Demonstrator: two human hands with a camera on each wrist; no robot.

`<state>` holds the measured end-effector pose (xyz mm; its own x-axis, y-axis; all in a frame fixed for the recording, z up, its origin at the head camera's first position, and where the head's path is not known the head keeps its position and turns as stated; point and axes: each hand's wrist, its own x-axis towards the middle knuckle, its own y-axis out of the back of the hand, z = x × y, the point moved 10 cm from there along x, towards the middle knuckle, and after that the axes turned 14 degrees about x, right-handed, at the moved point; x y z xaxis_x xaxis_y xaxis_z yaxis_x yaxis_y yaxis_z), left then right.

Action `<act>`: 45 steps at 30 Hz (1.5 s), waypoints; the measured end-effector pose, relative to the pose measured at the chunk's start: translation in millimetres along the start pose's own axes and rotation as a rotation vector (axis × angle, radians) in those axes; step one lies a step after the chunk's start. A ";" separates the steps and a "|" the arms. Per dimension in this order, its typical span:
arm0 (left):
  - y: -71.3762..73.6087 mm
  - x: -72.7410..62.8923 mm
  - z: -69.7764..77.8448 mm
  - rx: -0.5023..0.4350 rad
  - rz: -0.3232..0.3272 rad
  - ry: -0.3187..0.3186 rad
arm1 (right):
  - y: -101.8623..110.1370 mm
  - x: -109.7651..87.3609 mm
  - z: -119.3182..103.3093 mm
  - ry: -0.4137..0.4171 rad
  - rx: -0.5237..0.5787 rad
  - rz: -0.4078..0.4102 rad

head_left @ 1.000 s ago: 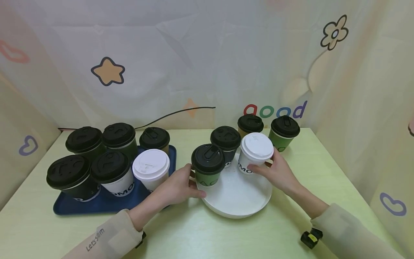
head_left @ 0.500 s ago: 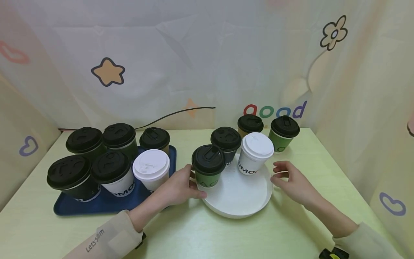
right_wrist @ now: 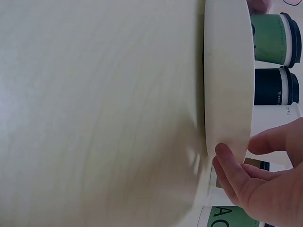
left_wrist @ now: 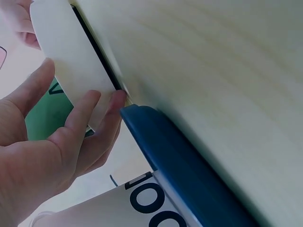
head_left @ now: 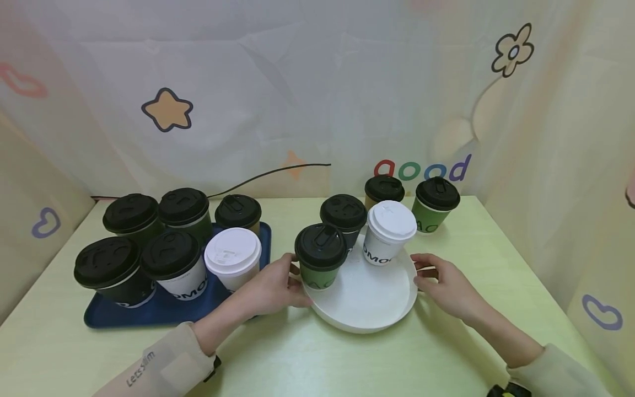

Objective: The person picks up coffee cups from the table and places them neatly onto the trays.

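Note:
A round white turntable [head_left: 364,303] with a low rim stands on the table. My left hand [head_left: 270,289] grips its left rim, thumb at the top edge and fingers on the side wall [left_wrist: 75,56]. At the opposite rim my right hand [head_left: 446,288] pinches it, thumb above and fingertips against the outer wall [right_wrist: 229,80]. Upright on the turntable are a green cup with black lid [head_left: 321,253] beside my left hand, a dark cup with black lid [head_left: 343,215], and a white cup with white lid [head_left: 391,231].
Left of the turntable, a blue tray [head_left: 144,317] carries several lidded cups, including a white-lidded one [head_left: 232,253] near my left forearm. Behind the turntable stand a brown cup [head_left: 384,190] and a green cup [head_left: 434,204]. A printed curtain [head_left: 307,82] closes the back.
My right hand has let go of the white cup, drawn back, and taken the turntable's right rim. The turntable has turned slightly with its cups; the left hand has stayed at its rim.

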<state>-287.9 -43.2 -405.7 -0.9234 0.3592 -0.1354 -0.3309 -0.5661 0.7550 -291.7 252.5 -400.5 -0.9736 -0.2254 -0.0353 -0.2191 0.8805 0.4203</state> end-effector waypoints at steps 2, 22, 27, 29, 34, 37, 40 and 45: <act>-0.3 0.1 0.6 -0.006 -0.010 -0.016 | 1.7 1.9 0.9 0.007 0.014 0.016; 3.1 -1.5 2.8 0.097 0.028 -0.069 | 12.1 28.0 3.7 0.035 0.037 0.108; 1.8 -0.6 1.2 0.065 0.027 -0.055 | 11.1 33.3 3.8 0.035 0.097 0.117; 0.1 0.7 -0.7 0.042 0.018 -0.043 | 10.4 35.8 3.2 0.035 0.100 0.118; -2.2 1.7 -2.5 0.007 -0.010 -0.029 | 8.6 40.6 1.3 0.040 0.098 0.107; -2.9 1.6 -3.9 -0.017 -0.026 -0.008 | 6.8 43.2 0.1 0.046 0.099 0.091; -4.1 1.9 -5.8 -0.037 -0.037 0.010 | 4.8 46.1 -1.3 0.055 0.100 0.074; -5.3 3.0 -6.2 -0.073 -0.040 -0.004 | 0.5 51.8 -5.9 0.093 0.106 0.030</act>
<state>-290.2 -43.8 -414.0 -0.9084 0.3854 -0.1619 -0.3809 -0.6037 0.7003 -341.9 238.8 -396.8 -0.9708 -0.2317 0.0624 -0.2002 0.9255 0.3214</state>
